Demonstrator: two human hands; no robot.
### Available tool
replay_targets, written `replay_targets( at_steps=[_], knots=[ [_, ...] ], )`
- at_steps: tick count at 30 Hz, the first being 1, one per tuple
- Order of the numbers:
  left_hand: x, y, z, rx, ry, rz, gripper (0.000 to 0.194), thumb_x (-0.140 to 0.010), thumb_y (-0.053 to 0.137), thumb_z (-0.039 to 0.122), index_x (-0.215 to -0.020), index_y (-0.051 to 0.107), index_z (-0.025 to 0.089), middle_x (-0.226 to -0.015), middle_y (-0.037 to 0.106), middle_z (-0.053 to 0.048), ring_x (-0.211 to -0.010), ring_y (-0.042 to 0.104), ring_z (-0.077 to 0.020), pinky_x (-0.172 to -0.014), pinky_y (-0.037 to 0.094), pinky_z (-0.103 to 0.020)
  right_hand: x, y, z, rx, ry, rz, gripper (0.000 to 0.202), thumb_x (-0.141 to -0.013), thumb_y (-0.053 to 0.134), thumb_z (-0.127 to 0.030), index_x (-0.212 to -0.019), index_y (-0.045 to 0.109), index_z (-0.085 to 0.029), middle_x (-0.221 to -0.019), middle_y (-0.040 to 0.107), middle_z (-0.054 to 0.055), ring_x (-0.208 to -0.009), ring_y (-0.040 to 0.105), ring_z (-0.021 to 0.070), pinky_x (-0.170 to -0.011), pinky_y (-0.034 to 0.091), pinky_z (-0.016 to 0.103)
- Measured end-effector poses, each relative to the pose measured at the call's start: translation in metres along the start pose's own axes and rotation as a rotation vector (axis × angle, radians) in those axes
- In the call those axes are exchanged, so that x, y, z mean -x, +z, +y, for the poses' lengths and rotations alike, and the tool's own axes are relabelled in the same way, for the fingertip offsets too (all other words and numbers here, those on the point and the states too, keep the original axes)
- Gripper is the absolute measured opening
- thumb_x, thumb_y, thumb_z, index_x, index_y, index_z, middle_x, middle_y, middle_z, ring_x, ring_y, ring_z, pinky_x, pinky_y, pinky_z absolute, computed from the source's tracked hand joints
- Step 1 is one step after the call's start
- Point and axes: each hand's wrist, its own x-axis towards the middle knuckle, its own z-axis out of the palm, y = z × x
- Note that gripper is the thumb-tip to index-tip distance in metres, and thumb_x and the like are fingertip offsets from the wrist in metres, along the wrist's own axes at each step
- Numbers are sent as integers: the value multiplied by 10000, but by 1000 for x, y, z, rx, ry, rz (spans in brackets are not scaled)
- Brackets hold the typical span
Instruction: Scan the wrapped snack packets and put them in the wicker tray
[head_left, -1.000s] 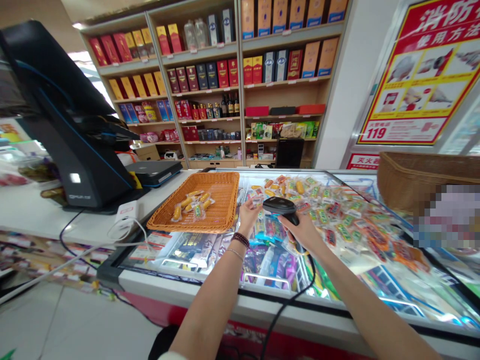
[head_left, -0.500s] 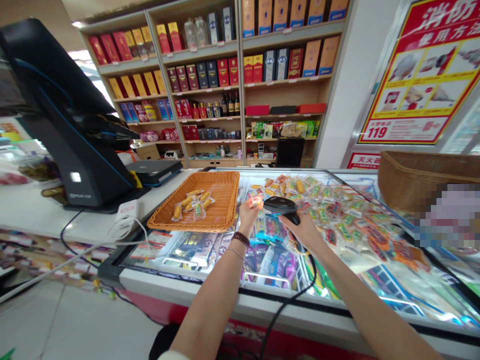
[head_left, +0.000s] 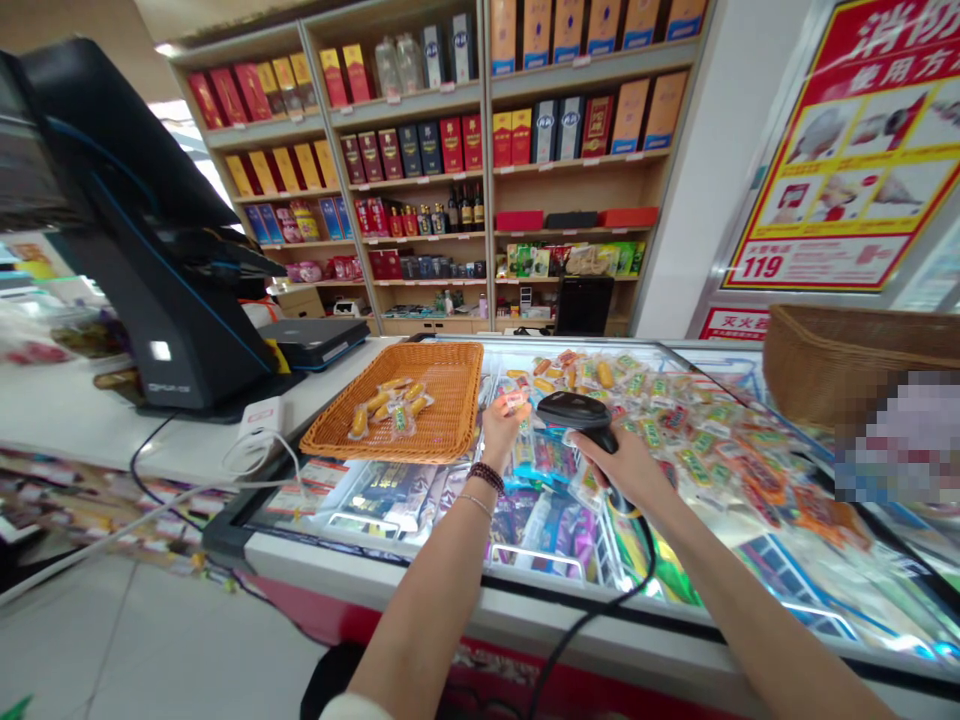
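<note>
The left hand pinches a small wrapped snack at its fingertips, with a reddish glow on the wrapper. The right hand is closed round the handle of a black scanner, whose head points left, near the snack but apart from it. The scanner's black cable runs down from below the right hand towards the person. Beneath both hands lies a glass-topped freezer, with coloured packets showing inside. To the left of the left hand, an orange wicker basket holds a few yellow wrapped snacks. Beyond the right hand and to its right, many wrapped snacks lie spread out. Farther left of the left hand, a black terminal stands on a white worktop.
</note>
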Motion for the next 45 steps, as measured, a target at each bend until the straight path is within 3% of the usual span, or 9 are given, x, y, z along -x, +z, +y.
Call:
replay_targets(
  at_steps=[13,16,20,24,31,35,37,40,45],
  knots=[
    [3,1,6,78,-15,-33,391,-642,889,270,-976,731,140,-1009,782,-125,-984,740,-250,-935,563,-395,7,-11,-3,21,15,14,373,-840,611,-523,-616,516,-241,-376,532,-4,-357,498,150,-472,416,283],
    [3,7,18,58,37,-35,389,-654,886,274,-985,724,148,-1047,778,-127,-995,737,-243,-935,563,-383,3,-13,-12,-98,-19,34,403,-817,643,-554,-605,517,-235,-377,523,-6,-343,481,140,-451,415,278],
    [-9,5,54,68,119,-52,428,-686,873,284,-1052,695,152,-1056,773,-133,-979,736,-230,-889,572,-354,-17,-7,-37,-284,-92,19,433,-801,682,-588,-628,534,-220,-405,531,-10,-342,466,116,-416,398,255],
    [-31,-37,94,-33,200,51,411,-684,866,223,-1039,672,151,-999,760,-119,-934,728,-214,-866,564,-337,-47,22,-62,-445,-134,-82,446,-755,745,-592,-647,553,-204,-480,557,-12,-350,479,102,-370,370,239],
    [-50,-151,128,-247,53,522,412,-737,795,155,-1102,606,174,-1064,692,-113,-949,693,-201,-888,549,-365,-77,92,-88,-626,-7,-174,389,-737,799,-471,-641,538,-200,-532,568,-19,-337,472,88,-324,362,223],
    [-44,-175,130,-244,72,581,419,-736,796,157,-1104,603,213,-1191,658,-109,-1134,646,-224,-1015,500,-390,-83,109,-89,-662,32,-179,387,-751,801,-437,-621,524,-200,-496,545,-20,-331,462,89,-317,356,216],
    [-40,-171,130,-262,143,537,373,-755,771,155,-1091,621,213,-1230,644,-105,-1172,623,-227,-1056,470,-394,-83,106,-86,-685,34,-176,359,-752,801,-425,-650,543,-198,-506,550,-23,-336,463,88,-319,361,215],
    [-34,-144,128,-312,265,418,299,-777,746,163,-1061,664,212,-1234,642,-104,-1153,611,-226,-1083,440,-388,-80,82,-81,-704,29,-133,317,-756,801,-411,-719,566,-201,-545,565,-29,-362,472,88,-327,381,213],
    [-27,-60,110,-284,375,35,253,-784,751,200,-1033,710,205,-1146,691,-104,-1057,627,-229,-1019,472,-365,-69,9,-63,-683,-30,-16,340,-757,801,-458,-761,593,-190,-588,557,-35,-390,474,79,-332,388,211]
  ],
)
